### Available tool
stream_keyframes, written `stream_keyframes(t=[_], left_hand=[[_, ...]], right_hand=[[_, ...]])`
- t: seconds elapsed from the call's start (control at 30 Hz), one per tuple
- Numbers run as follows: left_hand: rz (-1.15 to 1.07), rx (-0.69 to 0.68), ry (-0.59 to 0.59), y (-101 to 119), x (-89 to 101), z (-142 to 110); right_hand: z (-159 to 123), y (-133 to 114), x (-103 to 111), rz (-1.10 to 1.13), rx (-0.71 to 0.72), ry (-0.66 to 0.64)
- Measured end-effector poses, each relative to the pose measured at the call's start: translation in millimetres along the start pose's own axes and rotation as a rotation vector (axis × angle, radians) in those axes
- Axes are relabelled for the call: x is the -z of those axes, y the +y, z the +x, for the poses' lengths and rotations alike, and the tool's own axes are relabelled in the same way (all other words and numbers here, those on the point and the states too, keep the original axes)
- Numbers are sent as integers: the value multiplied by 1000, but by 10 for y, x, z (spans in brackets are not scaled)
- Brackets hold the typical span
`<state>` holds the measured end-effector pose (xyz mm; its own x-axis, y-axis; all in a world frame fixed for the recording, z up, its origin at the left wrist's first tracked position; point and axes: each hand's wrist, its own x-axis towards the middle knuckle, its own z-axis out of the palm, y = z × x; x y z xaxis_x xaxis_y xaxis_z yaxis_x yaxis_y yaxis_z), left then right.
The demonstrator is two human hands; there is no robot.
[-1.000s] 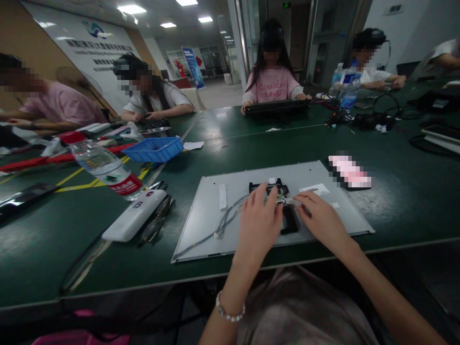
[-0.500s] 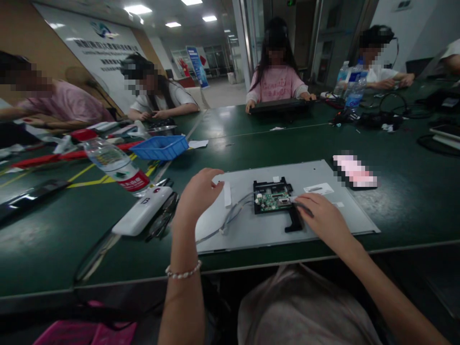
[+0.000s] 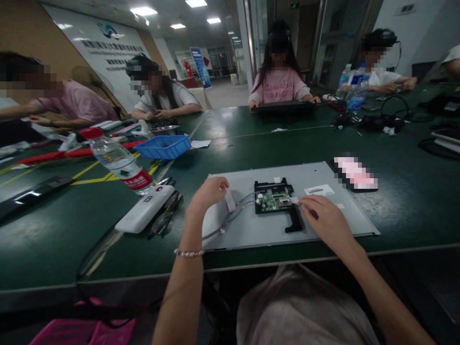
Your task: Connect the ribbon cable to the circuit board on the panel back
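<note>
My left hand (image 3: 212, 192) is over the left part of a flat grey metal panel (image 3: 338, 225), its fingers pinching the top of a white strip (image 3: 230, 201). The strip leans at a slant. My right hand (image 3: 325, 213) is closed near the right end of a green circuit board (image 3: 273, 202). A thin dark object (image 3: 314, 214) shows between its fingers; its kind is unclear. Beside the fingertips, a small whitish piece (image 3: 294, 200) touches the board's end. The board sits in a black plastic bracket (image 3: 295, 221) on the panel. Grey cables (image 3: 230, 218) run left from it.
Left of the panel are a white power bank (image 3: 145, 209), eyeglasses (image 3: 166, 215), a water bottle (image 3: 120, 163) and a blue tray (image 3: 163, 147). A phone (image 3: 355, 173) lies to the right. Several people sit around the green table (image 3: 247, 139).
The white strip lay flat on the panel; now it tilts, with my left fingers at its top. My left hand came down and right. My right fingers drew back slightly from the board.
</note>
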<state>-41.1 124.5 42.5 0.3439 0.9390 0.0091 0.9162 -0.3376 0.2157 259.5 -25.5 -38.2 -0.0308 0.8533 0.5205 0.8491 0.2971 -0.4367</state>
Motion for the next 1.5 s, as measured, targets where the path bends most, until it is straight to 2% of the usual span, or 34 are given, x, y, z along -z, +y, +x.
stream_keyframes(t=[0.07,0.23,0.37,0.5,0.57,0.63,0.77,0.83,0.93,1.07,1.17,1.5], left_hand=[[-63,8,35,7,66,-42],[-413,-6,146,86,207,-277],[-488,19,178,176,148,-453],[-399,76,117,216,1,-497],[-319,97,124,233,-53,-525],[-252,114,200,270,-89,-594],[-106,138,428,436,-177,-834],[-55,82,458,535,-266,-941],[-17,6,353,626,-446,-1021],[32,74,275,609,-620,-1031],[28,106,285,566,-655,-1032],[-3,33,379,532,-707,-1047]], right_hand=[[8,-7,24,21,-3,22],[66,-139,112,82,16,94],[156,-410,127,152,86,68],[243,-739,37,194,214,-74],[265,-881,-40,182,289,-160],[271,-994,-130,161,367,-226],[255,-1134,-307,111,465,-306],[241,-1168,-371,93,481,-323],[208,-1181,-428,97,493,-341],[133,-1171,-455,120,465,-345],[67,-1173,-473,118,433,-328],[-18,-1184,-504,73,377,-289]])
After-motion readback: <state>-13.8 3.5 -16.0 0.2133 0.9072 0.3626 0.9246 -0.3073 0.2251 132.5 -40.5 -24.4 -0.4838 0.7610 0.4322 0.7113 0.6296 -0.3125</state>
